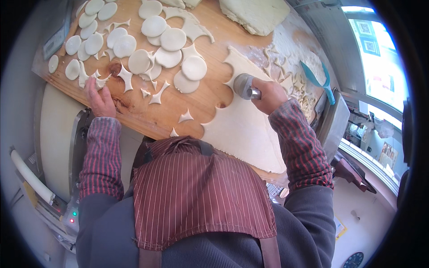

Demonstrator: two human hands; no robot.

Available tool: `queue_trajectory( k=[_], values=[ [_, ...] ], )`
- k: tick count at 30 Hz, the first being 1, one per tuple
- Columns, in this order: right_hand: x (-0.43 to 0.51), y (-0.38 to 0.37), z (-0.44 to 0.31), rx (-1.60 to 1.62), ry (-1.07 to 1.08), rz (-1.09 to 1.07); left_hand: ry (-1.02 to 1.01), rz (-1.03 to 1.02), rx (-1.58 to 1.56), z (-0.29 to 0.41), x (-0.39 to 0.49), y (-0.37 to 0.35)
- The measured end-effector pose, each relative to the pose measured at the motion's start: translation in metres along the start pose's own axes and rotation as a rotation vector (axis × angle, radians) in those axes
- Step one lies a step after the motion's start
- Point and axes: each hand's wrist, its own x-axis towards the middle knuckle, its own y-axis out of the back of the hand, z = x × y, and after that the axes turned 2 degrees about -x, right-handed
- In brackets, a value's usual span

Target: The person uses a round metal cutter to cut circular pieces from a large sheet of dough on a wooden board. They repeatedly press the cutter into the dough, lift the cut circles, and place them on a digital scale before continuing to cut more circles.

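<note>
My right hand (270,95) grips the handle of a round metal dough cutter (242,85), which rests at the scalloped edge of a rolled dough sheet (243,129). At the table's left edge, my left hand (100,99) touches a ragged dough offcut (87,77) with its fingertips; whether it grips the piece is hard to tell. Between the hands lie many flat dough rounds, some overlapping, such as a round (194,68) on top of another. Star-shaped offcuts (125,77) are scattered among them on the wooden board (150,117).
A thick dough slab (256,15) lies at the far side. Dough scraps (298,83) are heaped at the right, beside a blue scoop (316,77) with flour. A device (56,40) stands at the far left. A window (378,50) is to the right.
</note>
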Motion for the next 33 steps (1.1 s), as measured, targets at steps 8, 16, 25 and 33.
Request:
queue_trajectory(
  k=[8,16,25,33],
  values=[
    [0.026,0.007,-0.009,-0.08,-0.016,-0.178,-0.001,-0.039,0.027,0.008,-0.002,-0.001],
    [0.053,0.002,-0.009,-0.099,-0.073,-0.332,0.003,-0.065,0.037,0.012,-0.001,0.0],
    [0.047,-0.068,0.023,0.676,-0.659,-0.004,-0.066,0.014,0.033,0.007,-0.001,-0.001],
    [0.013,-0.025,-0.051,1.802,-0.292,0.008,-0.088,0.065,0.076,0.0,-0.005,-0.007]
  ],
)
